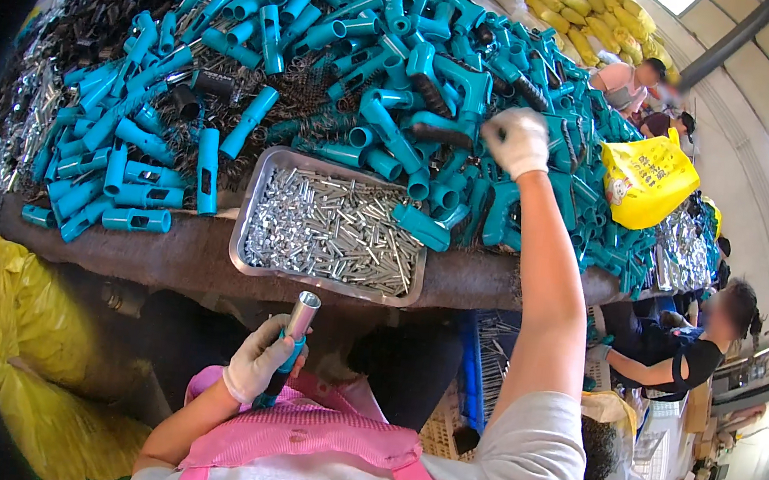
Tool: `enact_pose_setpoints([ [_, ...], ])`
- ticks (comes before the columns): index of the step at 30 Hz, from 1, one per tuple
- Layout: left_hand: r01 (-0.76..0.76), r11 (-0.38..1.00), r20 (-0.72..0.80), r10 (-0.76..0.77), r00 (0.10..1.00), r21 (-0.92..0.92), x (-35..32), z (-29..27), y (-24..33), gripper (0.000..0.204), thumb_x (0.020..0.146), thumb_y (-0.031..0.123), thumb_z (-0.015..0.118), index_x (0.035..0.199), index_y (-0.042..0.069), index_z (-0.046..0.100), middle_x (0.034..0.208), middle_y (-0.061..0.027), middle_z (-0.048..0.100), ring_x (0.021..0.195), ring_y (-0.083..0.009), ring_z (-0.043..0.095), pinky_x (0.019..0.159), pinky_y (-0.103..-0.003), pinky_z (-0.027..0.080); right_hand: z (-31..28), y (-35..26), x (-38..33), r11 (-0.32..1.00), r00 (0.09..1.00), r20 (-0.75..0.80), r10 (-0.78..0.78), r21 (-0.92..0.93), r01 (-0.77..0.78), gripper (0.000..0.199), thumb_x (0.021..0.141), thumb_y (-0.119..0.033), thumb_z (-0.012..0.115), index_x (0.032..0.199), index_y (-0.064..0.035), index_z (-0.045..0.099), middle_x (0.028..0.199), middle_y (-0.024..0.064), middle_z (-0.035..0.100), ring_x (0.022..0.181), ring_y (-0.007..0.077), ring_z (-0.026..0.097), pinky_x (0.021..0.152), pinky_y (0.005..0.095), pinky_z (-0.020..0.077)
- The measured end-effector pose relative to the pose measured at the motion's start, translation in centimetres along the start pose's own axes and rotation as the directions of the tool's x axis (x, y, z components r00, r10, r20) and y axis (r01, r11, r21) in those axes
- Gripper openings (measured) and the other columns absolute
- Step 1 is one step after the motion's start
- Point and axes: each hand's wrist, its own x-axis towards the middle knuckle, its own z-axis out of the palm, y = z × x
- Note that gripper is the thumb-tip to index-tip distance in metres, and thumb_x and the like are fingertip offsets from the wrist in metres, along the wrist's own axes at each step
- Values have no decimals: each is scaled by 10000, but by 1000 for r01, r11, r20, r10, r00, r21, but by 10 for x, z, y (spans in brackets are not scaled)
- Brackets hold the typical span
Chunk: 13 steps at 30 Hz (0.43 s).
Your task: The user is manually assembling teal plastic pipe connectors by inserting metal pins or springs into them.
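My gloved left hand (258,361), low in front of my chest, is closed round a teal and black tubular handle (279,375). A shiny metal tube (303,314) sticks up out of its top, its open end facing upward. My right arm is stretched forward over the heap of teal pistol-shaped housings (466,93). The gloved right hand (516,142) hovers at or just over that heap with its fingers curled in; whatever they grip, if anything, is hidden. Between my hands, at the table edge, stands a metal tray (237,240) of small silver pins (329,224).
Loose teal tubes (138,219), dark springs and black parts (85,40) cover the table's left side. A yellow bag (647,180) lies on the heap at right. Yellow sacks (53,316) stand at my left. A blue crate (474,373) is below the table; other people (700,342) sit at right.
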Motion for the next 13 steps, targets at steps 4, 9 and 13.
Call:
enact_pose_setpoints([
  [4, 16, 1000, 54, -16, 998, 3, 5, 3, 0, 334, 933, 246, 505, 1150, -7, 479, 800, -67, 549, 677, -119, 513, 639, -255, 436, 37, 9, -11, 994, 994, -107, -4, -111, -8, 209, 738, -230, 611, 922, -162, 682, 997, 39, 644, 984, 232, 580, 910, 423, 405],
  [9, 10, 1000, 56, -10, 998, 11, 10, 0, -8, 327, 934, 242, 505, 1141, -10, 483, 793, -66, 546, 670, -119, 510, 641, -253, 426, 39, 1, -1, 1000, 999, 24, -24, 12, 24, 329, 702, -250, 640, 987, -86, 653, 1033, 110, 637, 1019, 298, 571, 901, 437, 440],
  [13, 30, 999, 57, -31, 998, 22, 12, -1, -8, 349, 933, 265, 521, 1154, -2, 480, 788, -66, 545, 670, -121, 508, 641, -256, 424, 46, -20, 10, 987, 968, 210, 135, 63, -151, 466, 724, -282, 654, 1147, -94, 591, 1059, 200, 624, 1039, 351, 576, 905, 441, 466],
])
